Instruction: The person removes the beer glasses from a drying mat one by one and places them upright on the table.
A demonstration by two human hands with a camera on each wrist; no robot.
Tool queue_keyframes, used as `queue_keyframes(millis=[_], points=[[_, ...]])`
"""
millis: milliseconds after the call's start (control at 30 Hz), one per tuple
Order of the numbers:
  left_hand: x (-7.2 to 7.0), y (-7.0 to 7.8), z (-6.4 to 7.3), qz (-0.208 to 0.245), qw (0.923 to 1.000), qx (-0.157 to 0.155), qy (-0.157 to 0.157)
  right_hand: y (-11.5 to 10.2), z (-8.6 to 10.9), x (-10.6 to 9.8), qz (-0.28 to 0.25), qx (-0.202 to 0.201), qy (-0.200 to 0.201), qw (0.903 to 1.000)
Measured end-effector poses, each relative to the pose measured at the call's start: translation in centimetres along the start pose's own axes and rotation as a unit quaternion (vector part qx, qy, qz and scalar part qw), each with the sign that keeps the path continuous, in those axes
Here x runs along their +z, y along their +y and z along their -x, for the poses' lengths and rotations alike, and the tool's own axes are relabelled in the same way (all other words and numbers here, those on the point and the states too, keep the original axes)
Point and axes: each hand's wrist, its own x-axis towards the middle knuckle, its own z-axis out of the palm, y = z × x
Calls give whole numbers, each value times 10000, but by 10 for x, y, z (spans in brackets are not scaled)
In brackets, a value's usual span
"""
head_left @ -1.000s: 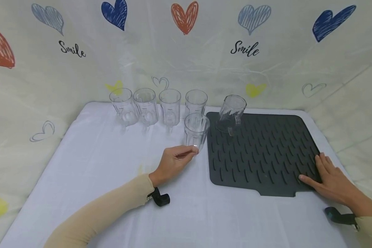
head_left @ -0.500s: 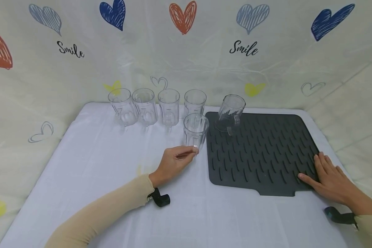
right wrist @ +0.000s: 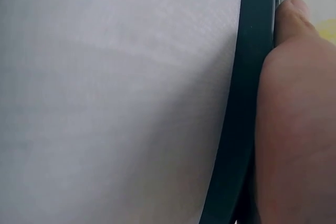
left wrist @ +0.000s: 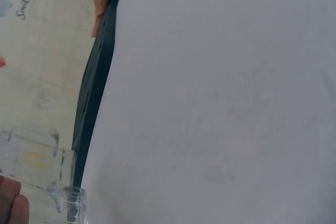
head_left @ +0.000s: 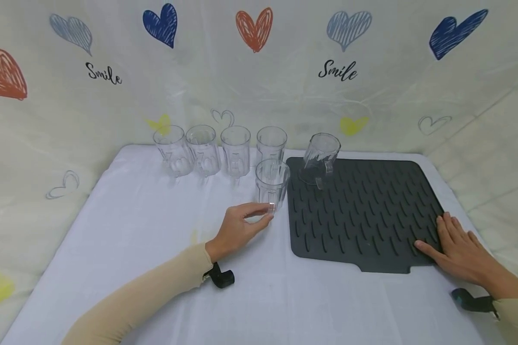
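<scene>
A clear glass mug point(head_left: 272, 179) stands upright on the white cloth, just left of the dark ridged mat point(head_left: 362, 211). At its handle is my left hand point(head_left: 239, 225), the thumb and forefinger slightly parted around the lower handle. In the left wrist view, fingertips point(left wrist: 14, 205) show at the lower left, close to clear glass. My right hand point(head_left: 466, 251) lies with straight fingers over the mat's right edge; in the right wrist view its thumb point(right wrist: 294, 19) rests along that edge. Another glass mug point(head_left: 321, 158) stands on the mat's far left corner.
Several more glass mugs point(head_left: 236, 151) form a row along the back of the cloth-covered table point(head_left: 155, 215). One stands directly behind the mug at my left hand. A backdrop point(head_left: 293, 96) with printed hearts rises behind the table.
The left thumb and forefinger have parted, having pinched the mug's handle before. The mug stays in place. The right hand has not moved on the mat; the head view shifts slightly.
</scene>
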Motion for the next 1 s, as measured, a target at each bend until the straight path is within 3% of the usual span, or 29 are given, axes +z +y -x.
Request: queue_keyframes(millis=[133,300,500,667,800,1000], points=[[-6,3,-2,-25,9998,-146,134,0,0,0,-13,27,-31,10000],[-18,13,-10,-6,9978,-289,605,1,0,-1,-65,19,-55,10000],[-25,32,-30,21,9942,96,1075,1,-2,-3,-69,-10,-78,9999],[-12,58,-53,28,9907,675,1184,2,-1,-6,-17,6,-137,9999],[3,73,-69,45,9897,1016,1008,2,0,-6,-26,1,-157,9999],[25,84,-83,131,9924,941,776,2,0,-4,-50,2,-127,9999]])
